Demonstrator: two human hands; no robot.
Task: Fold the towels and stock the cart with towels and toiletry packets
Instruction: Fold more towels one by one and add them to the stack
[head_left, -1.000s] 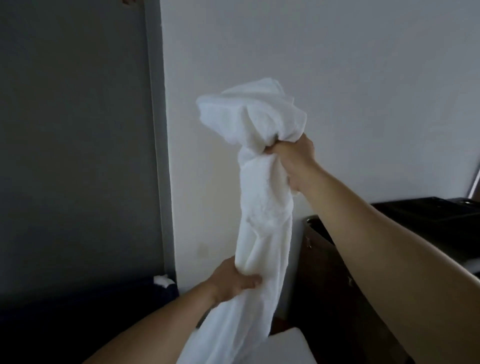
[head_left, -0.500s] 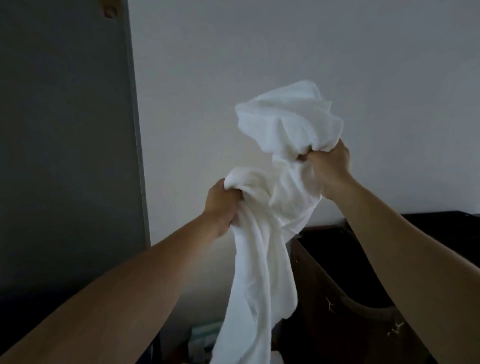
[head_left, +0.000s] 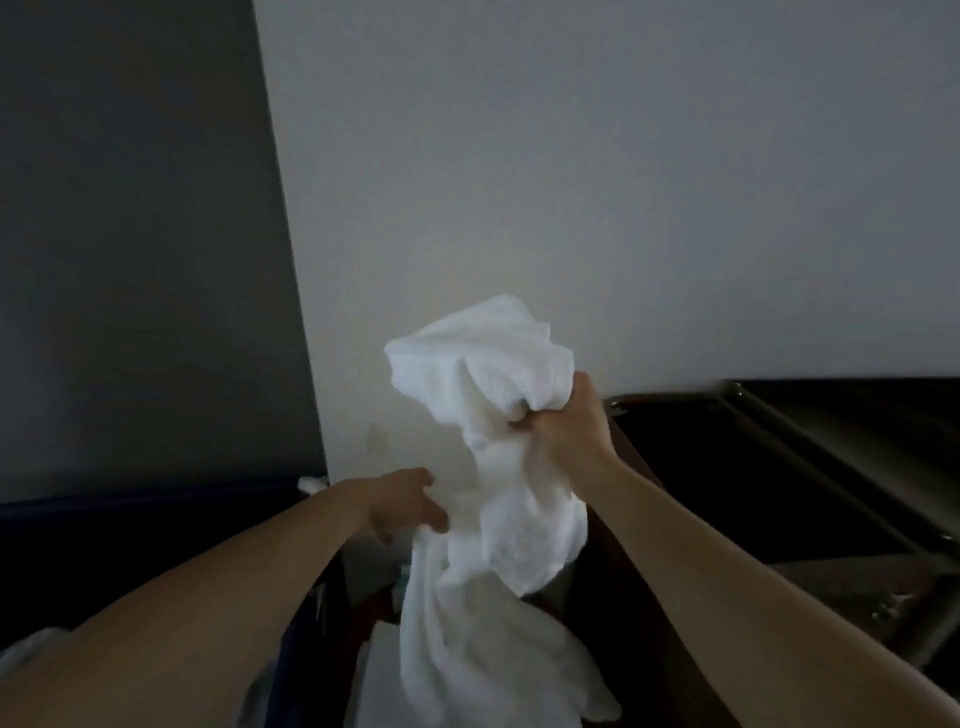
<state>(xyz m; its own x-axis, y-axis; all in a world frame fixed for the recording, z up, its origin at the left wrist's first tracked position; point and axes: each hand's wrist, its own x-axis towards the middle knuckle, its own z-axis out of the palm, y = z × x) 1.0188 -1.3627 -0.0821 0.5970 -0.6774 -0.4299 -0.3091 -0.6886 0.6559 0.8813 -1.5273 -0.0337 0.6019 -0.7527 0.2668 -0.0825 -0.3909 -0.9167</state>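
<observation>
White terry towel (head_left: 483, 374) bunched in my right hand (head_left: 563, 428), fist tight round its gathered neck. Puff of cloth above knuckles, rest hanging down in front of me. My left hand (head_left: 408, 501) lower, fingers spread and loose, tips touching left edge of hanging part, gripping nothing. Towel held up in air between both forearms, in front of pale wall (head_left: 571, 156). Dark cart (head_left: 753, 415) just right of my right wrist, its top in shadow. Dark grey panel (head_left: 130, 234) further left.
</observation>
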